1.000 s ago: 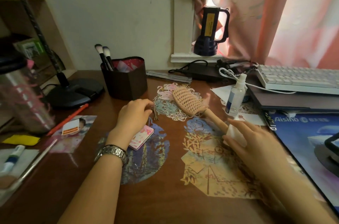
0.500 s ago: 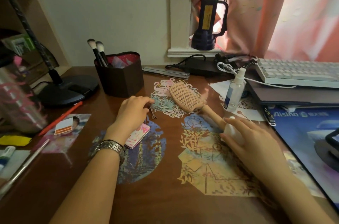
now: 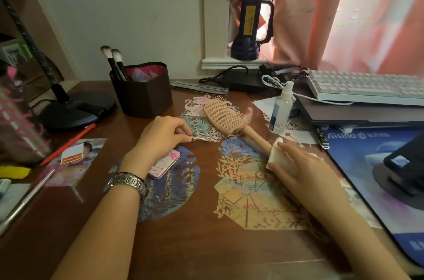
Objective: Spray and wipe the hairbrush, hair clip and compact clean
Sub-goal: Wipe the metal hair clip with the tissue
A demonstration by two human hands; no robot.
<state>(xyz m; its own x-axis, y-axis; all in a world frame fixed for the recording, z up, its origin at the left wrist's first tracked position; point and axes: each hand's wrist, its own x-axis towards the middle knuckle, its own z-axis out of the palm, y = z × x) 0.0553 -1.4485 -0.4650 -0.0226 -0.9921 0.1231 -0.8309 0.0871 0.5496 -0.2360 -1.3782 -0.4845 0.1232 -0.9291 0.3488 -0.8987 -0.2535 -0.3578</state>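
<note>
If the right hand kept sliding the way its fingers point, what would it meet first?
Most likely the hairbrush: the right hand, holding a white wipe, points up-left along the desk, and the wipe already sits at the end of the brush handle. Whether they touch is unclear.

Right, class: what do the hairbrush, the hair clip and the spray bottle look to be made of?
Hairbrush: matte peach plastic, probably, with moulded open ribs; the handle could be wood. Hair clip, pinched by the left hand: thin shiny metal, glinting. Spray bottle: clear plastic, see-through, with a white nozzle.
</note>
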